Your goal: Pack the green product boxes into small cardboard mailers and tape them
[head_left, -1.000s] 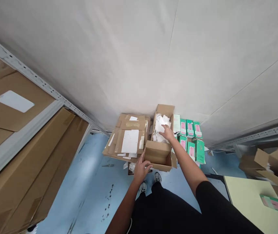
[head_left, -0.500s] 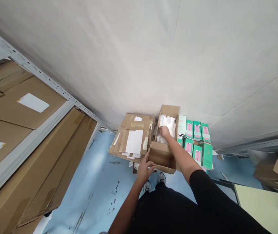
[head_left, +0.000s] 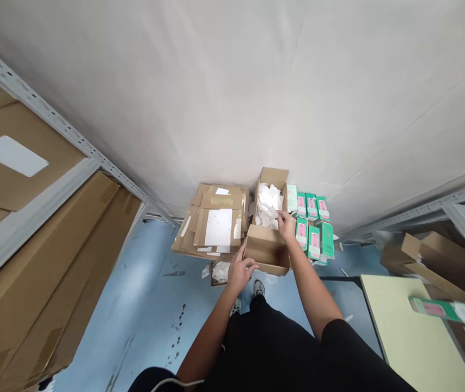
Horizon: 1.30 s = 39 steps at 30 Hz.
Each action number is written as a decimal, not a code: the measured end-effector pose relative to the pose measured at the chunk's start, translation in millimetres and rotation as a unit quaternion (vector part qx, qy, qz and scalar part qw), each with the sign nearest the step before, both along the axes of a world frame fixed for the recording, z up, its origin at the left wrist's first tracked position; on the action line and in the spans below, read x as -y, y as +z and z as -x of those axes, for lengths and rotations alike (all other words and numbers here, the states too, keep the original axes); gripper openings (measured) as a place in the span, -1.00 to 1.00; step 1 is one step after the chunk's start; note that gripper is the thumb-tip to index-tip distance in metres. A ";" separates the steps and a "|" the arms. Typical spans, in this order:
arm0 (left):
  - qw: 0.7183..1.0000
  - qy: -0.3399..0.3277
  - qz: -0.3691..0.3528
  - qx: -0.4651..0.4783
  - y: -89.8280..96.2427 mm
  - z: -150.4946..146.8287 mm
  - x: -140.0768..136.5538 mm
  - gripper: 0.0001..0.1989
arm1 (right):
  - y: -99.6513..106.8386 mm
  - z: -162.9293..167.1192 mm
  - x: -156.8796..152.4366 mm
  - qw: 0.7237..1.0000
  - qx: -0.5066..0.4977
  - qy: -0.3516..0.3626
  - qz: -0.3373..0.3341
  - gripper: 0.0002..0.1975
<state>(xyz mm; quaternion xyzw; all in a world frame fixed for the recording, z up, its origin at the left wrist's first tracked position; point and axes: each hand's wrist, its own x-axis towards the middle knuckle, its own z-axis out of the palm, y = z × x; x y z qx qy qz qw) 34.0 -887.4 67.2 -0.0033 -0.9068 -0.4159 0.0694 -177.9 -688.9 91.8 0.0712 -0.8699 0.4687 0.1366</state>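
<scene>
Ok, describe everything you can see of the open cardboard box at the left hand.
The cardboard box is plain brown, rectangular and open-topped, with its bare brown inside showing. A flap stands raised along its far side. It sits on the near side of the box of white paper and right of the flattened cardboard. The left hand touches its near left corner. The right forearm partly covers its right side; what supports it is hidden.

No txt legible; green box (head_left: 327, 239) prob. has print, too blurry.
</scene>
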 end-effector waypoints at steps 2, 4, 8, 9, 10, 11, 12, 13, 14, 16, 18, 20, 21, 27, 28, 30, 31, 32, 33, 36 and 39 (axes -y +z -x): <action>1.000 -0.001 -0.005 -0.010 -2.7 -3.3 0.7 -0.94 | 7.6 -31.2 -12.4 0.999 -0.012 -0.023 0.026 -0.67; 1.000 0.000 -0.012 -0.014 -6.3 -6.9 0.1 -0.95 | 16.1 -65.0 -24.9 0.998 -0.026 -0.035 0.041 -0.68; 0.999 0.003 -0.023 -0.022 -12.8 -14.3 -4.3 -0.93 | 24.1 -129.8 -44.6 0.999 -0.028 0.023 -0.003 -0.70; 0.999 0.002 -0.025 -0.023 -14.0 -15.8 -6.2 -0.93 | 23.1 -143.3 -48.6 0.998 -0.015 0.059 -0.028 -0.68; 0.999 -0.001 -0.026 -0.024 -14.9 -17.1 -8.6 -0.92 | 21.2 -155.3 -52.6 0.994 0.003 0.099 -0.055 -0.63; 0.999 -0.006 -0.026 -0.025 -15.5 -18.2 -11.5 -0.92 | 18.8 -165.8 -56.9 0.987 0.025 0.137 -0.081 -0.58; 0.999 -0.013 -0.025 -0.026 -16.0 -19.0 -14.9 -0.92 | 16.4 -174.7 -61.8 0.980 0.047 0.166 -0.104 -0.52; 0.999 -0.022 -0.022 -0.028 -16.2 -19.5 -19.0 -0.92 | 14.4 -182.4 -67.6 0.974 0.064 0.181 -0.120 -0.46; 0.999 -0.032 -0.019 -0.030 -16.2 -19.9 -23.8 -0.92 | 13.1 -188.8 -74.4 0.972 0.073 0.182 -0.130 -0.41; 0.998 -0.052 -0.015 -0.032 -15.7 -20.1 -36.1 -0.92 | 13.2 -199.0 -91.7 0.976 0.066 0.155 -0.135 -0.35; 0.997 -0.066 -0.011 -0.029 -14.7 -19.4 -52.6 -0.91 | 15.9 -207.1 -114.1 0.983 0.039 0.113 -0.138 -0.38; 0.997 -0.075 -0.005 -0.021 -13.1 -18.1 -74.4 -0.90 | 19.8 -215.6 -141.3 0.986 0.019 0.072 -0.147 -0.45; 0.997 -0.081 -0.001 -0.016 -12.1 -17.4 -87.7 -0.90 | 21.6 -220.8 -156.7 0.987 0.016 0.051 -0.152 -0.48; 0.986 -0.163 0.021 0.002 -7.6 -15.6 -200.4 -0.89 | 24.2 -275.5 -272.1 0.985 0.036 -0.083 -0.148 -0.51; 0.983 -0.184 0.023 0.002 -8.0 -15.8 -223.9 -0.88 | 22.8 -288.0 -294.1 0.983 0.040 -0.110 -0.143 -0.50; 0.973 -0.231 0.026 0.003 -9.6 -16.8 -274.3 -0.87 | 19.4 -314.4 -339.0 0.975 0.050 -0.167 -0.137 -0.50; 0.966 -0.257 0.028 0.005 -10.7 -17.8 -301.0 -0.86 | 17.7 -328.3 -361.5 0.969 0.058 -0.196 -0.136 -0.50; 0.959 -0.282 0.031 0.008 -11.7 -19.3 -328.4 -0.86 | 16.4 -342.7 -383.7 0.963 0.066 -0.223 -0.136 -0.50; 0.952 -0.306 0.033 0.012 -12.5 -21.5 -356.4 -0.87 | 15.6 -357.7 -405.4 0.956 0.075 -0.250 -0.136 -0.49; 0.923 -0.384 0.035 0.015 -13.0 -33.5 -440.3 -0.88 | 16.1 -405.8 -464.9 0.930 0.096 -0.328 -0.133 -0.45; 0.884 -0.466 0.040 0.002 -9.6 -51.9 -514.7 -0.89 | 17.5 -455.1 -510.5 0.902 0.104 -0.402 -0.116 -0.42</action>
